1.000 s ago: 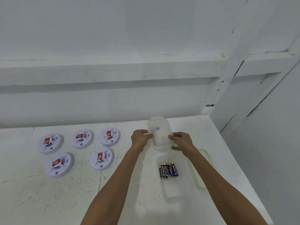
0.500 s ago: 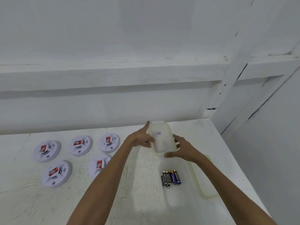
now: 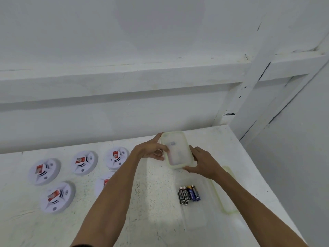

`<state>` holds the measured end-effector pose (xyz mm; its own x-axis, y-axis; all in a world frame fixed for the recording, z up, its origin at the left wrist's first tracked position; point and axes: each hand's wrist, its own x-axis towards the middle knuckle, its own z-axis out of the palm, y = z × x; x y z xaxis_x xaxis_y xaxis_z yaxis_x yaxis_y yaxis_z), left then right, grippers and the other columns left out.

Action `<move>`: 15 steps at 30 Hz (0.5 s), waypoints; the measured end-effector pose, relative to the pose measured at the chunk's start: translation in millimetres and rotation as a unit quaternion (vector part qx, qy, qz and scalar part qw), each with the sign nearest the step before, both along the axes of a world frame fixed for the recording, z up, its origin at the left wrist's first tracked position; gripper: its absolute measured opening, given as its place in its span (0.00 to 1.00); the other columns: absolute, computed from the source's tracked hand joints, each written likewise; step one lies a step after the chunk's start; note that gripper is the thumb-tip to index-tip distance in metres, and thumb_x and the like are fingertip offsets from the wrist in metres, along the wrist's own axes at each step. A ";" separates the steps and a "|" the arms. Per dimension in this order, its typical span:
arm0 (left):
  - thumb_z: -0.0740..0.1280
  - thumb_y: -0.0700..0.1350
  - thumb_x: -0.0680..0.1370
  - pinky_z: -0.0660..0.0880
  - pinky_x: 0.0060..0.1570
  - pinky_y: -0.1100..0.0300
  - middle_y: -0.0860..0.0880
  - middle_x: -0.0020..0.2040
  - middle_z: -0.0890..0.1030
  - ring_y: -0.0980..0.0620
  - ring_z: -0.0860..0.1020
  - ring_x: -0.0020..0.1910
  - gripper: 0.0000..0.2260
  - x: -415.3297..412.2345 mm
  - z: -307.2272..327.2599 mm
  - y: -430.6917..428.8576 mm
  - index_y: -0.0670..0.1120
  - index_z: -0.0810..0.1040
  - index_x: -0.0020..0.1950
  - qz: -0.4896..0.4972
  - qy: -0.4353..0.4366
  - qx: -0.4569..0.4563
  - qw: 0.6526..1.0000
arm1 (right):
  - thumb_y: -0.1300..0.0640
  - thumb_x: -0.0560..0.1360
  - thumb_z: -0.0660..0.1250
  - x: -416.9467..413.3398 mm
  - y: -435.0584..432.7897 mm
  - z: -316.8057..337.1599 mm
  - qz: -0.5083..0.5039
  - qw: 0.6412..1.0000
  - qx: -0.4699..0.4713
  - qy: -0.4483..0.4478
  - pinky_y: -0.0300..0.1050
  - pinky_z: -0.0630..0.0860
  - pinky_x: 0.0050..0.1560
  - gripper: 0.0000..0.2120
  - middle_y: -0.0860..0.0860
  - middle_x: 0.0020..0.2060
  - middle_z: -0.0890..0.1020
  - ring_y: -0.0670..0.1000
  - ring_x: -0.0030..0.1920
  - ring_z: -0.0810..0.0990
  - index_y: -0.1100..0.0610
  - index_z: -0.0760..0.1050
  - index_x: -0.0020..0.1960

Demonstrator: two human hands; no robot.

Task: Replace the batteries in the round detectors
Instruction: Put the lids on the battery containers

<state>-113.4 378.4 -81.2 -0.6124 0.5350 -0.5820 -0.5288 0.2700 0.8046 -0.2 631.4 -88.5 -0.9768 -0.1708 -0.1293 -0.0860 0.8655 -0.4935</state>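
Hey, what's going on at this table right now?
A person holds a small translucent lidded container above the white table, the left hand gripping its left side and the right hand its near right corner. Below, a bunch of batteries lies beside a loose lid. Five round detectors sit to the left, one partly hidden by the left forearm.

Both hands are up over the table: left hand and right hand grip a cloudy plastic tub by its sides. Below them a bunch of batteries lies flat, with a green-rimmed lid just to the right. Five round detectors sit on the left, one half hidden behind the left arm.
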 end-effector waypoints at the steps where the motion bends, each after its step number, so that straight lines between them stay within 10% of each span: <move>1: 0.74 0.33 0.74 0.83 0.55 0.44 0.43 0.43 0.78 0.50 0.77 0.34 0.41 3.7 0.9 1.7 0.60 0.61 0.79 0.010 0.017 0.007 1.000 | 0.33 0.67 0.72 -0.2 -0.2 -0.6 -0.007 1.000 -0.009 -0.003 0.34 0.66 0.43 0.48 0.43 0.46 0.70 0.42 0.42 0.70 0.54 0.61 0.77; 7: 0.73 0.43 0.80 0.84 0.48 0.55 0.45 0.57 0.76 0.45 0.82 0.50 0.41 48.4 -3.1 13.6 0.49 0.49 0.85 0.164 0.116 -0.003 0.980 | 0.33 0.67 0.74 0.8 1.8 24.2 -0.062 0.992 -0.052 -0.097 0.41 0.72 0.53 0.52 0.47 0.59 0.74 0.48 0.54 0.75 0.52 0.53 0.81; 15: 0.66 0.53 0.84 0.84 0.47 0.52 0.43 0.62 0.77 0.46 0.83 0.47 0.17 134.9 -14.6 13.1 0.45 0.73 0.69 0.211 0.088 -0.010 0.974 | 0.31 0.72 0.67 64.6 46.0 22.9 -0.285 0.940 0.123 -0.143 0.60 0.68 0.66 0.45 0.61 0.71 0.65 0.64 0.72 0.61 0.60 0.61 0.76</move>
